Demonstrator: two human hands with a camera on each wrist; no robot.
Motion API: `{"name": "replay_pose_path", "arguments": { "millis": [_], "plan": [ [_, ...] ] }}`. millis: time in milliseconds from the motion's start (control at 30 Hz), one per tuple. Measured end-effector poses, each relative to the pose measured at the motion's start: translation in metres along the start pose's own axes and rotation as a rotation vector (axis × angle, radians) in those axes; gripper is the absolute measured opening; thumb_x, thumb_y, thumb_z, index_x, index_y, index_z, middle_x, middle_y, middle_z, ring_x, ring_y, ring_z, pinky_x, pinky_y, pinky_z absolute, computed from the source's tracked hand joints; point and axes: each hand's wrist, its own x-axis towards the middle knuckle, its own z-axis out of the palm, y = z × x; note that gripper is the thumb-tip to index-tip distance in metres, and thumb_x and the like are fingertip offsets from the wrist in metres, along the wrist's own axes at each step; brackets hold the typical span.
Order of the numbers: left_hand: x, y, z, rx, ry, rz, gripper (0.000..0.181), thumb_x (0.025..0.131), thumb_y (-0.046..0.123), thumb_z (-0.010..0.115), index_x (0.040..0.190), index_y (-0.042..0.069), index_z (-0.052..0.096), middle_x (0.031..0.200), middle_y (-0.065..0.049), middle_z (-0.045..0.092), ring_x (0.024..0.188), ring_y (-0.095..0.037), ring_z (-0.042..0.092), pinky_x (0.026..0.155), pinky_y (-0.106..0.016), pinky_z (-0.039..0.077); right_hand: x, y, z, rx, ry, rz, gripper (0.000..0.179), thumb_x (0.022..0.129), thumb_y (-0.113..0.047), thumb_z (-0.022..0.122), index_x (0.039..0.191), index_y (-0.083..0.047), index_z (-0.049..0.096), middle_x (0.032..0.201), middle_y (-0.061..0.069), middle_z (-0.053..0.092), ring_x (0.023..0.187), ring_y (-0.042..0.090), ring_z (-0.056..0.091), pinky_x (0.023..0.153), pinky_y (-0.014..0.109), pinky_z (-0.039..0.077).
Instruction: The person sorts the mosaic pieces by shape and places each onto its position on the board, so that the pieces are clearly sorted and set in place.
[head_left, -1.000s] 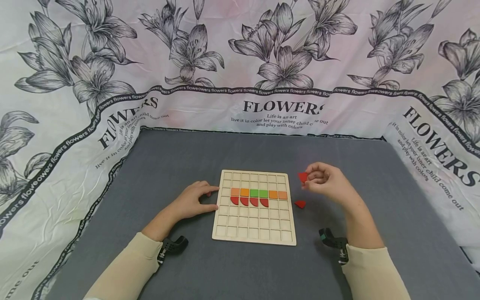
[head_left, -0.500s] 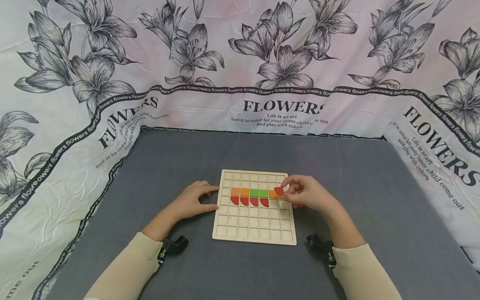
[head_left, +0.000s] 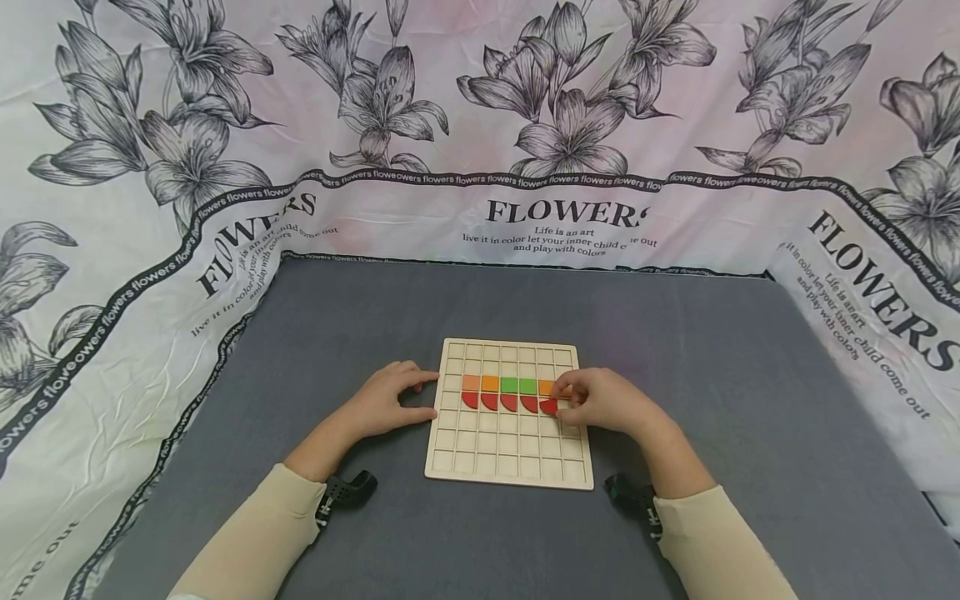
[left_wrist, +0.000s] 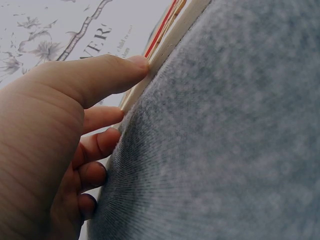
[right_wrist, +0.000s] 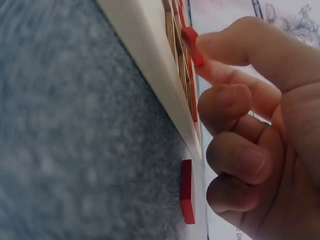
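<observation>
A wooden grid board lies on the grey cloth. One of its rows holds orange and green square tiles; just below them sit several red quarter-circle tiles. My right hand pinches another red quarter-circle tile between thumb and index finger, over the cell right of the red row. In the right wrist view that tile is tilted at the board's surface. My left hand touches the board's left edge with thumb and index fingertip, fingers relaxed.
A loose red tile lies on the cloth beside the board's right edge, hidden behind my hand in the head view. A floral printed cloth hangs round the grey tabletop.
My right hand has carried the red tile leftward and down, from right of the board to the end of the red row. My left hand has stayed put.
</observation>
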Motion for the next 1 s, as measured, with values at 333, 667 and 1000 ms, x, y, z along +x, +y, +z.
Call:
{"name": "replay_pose_path", "arguments": {
  "millis": [333,667,1000],
  "plan": [
    [0.000,-0.002,0.001,-0.002,-0.002,-0.008,0.058,0.087,0.040,0.083,0.136,0.012,0.068,0.092,0.006,0.051,0.086,-0.015,0.045,0.078,-0.037,0.038,0.001,-0.003,0.000,-0.135,0.043,-0.007,0.025,0.082,-0.021,0.086,0.103,-0.015,0.074,0.075,-0.004,0.057,0.068,0.014,0.052,0.063,0.034,0.043],
    [0.001,-0.001,0.000,-0.001,0.000,-0.005,0.057,0.087,0.039,0.083,0.135,0.012,0.069,0.092,0.005,0.052,0.087,-0.015,0.046,0.079,-0.038,0.039,0.001,-0.005,0.001,-0.118,0.086,0.012,0.017,0.082,-0.024,0.088,0.097,-0.017,0.083,0.094,-0.007,0.075,0.081,0.009,0.063,0.074,0.036,0.052],
    [0.000,0.002,-0.001,-0.005,-0.008,-0.010,0.057,0.088,0.040,0.082,0.136,0.012,0.068,0.092,0.006,0.052,0.087,-0.015,0.046,0.079,-0.038,0.038,0.001,-0.011,0.003,-0.135,0.126,0.051,0.007,0.081,-0.023,0.089,0.086,-0.018,0.086,0.092,-0.005,0.075,0.077,0.008,0.063,0.068,0.033,0.052]
  ]
}}
